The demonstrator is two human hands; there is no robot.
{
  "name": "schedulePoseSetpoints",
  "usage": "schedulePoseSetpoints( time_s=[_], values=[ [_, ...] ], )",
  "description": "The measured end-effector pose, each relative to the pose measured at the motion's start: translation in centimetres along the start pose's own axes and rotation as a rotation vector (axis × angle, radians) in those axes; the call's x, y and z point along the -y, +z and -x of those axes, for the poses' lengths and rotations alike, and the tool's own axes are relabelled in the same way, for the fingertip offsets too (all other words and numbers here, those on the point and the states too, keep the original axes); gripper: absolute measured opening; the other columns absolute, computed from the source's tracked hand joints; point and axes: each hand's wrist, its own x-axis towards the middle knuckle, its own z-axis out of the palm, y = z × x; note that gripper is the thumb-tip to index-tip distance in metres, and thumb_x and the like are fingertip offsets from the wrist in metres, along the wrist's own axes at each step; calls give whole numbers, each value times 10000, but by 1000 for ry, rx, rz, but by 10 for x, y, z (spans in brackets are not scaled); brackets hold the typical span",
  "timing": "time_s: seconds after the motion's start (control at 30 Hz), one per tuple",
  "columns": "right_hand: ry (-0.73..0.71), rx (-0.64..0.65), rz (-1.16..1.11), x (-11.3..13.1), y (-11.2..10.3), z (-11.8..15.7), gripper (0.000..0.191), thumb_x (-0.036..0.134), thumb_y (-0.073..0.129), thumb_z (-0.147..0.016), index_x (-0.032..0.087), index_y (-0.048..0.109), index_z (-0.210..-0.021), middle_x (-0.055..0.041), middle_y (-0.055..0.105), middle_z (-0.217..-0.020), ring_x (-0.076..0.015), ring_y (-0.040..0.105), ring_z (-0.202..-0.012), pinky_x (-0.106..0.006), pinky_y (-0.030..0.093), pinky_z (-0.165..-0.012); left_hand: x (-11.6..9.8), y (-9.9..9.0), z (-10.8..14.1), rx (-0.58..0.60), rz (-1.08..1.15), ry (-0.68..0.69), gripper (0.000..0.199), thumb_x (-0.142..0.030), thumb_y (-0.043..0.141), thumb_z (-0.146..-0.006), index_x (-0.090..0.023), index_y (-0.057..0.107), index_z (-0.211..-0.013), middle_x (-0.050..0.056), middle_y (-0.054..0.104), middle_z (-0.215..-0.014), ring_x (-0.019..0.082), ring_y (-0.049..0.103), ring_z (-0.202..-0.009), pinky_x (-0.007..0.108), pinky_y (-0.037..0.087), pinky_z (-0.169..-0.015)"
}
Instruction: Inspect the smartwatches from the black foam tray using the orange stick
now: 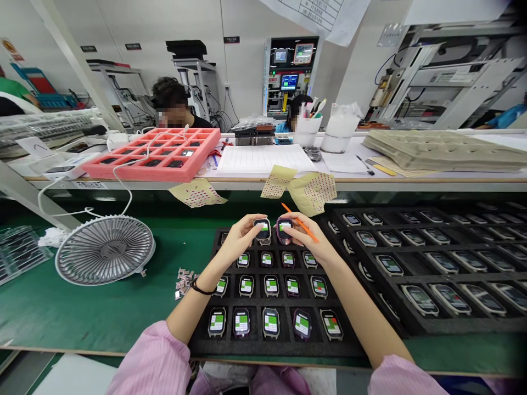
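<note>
Left hand (244, 233) pinching silver-framed smartwatch (262, 230); right hand (307, 236) gripping purple-framed smartwatch (284, 229) and orange stick (300, 222).

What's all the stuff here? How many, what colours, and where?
Silver smartwatch: 1, left fingers
Purple smartwatch: 1, right fingers
Other smartwatches: many, mostly silver, in trays
Front foam tray: 1, black, bench
Orange stick: 1, orange, right fingers
Fan: 1, grey, bench left
Small parts: several, silvery, beside front foam tray
Pink foam tray: 1, pink, shelf left
Dotted sheets: 3, yellow, shelf edge
Tubs: 2, white, shelf
Moulded trays: stack, beige, shelf right
Other people: at least 3, behind
Left hand: 1, bare
Right hand: 1, bare
</note>
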Motion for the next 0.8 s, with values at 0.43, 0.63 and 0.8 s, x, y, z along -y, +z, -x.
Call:
schedulePoseSetpoints(
  time_s=[0.43, 0.63, 0.8],
  values=[
    [-3, 19, 29, 4, 0, 3, 249, 396, 632, -861, 223, 635, -1041, -49, 678, -947, -122, 597, -583, -223, 421, -436, 4, -2, -1, 10, -8, 0, 374, -392, 549, -893, -178, 621, -1192, 39, 634, -862, 77, 442, -541, 207, 373, -482],
    [-27, 126, 59, -1, -6, 2, 370, 308, 715, -804, 248, 579, -1143, -77, 632, -1169, -157, 658, -775, -288, 548, -653, 7, -2, -1, 51, 14, 32, 490, -284, 653, -816, -158, 525, -1273, 100, 655, -1121, 161, 603, -890, 251, 482, -740],
    [-29, 101, 46, -1, -5, 1, 359, 327, 737, -781, 229, 603, -1099, -62, 655, -1048, -148, 636, -728, -316, 566, -690, 4, -1, 0, 8, 7, 9, 431, -315, 660, -816, -164, 571, -1209, 69, 668, -1010, 139, 586, -793, 247, 468, -700]
  ],
)
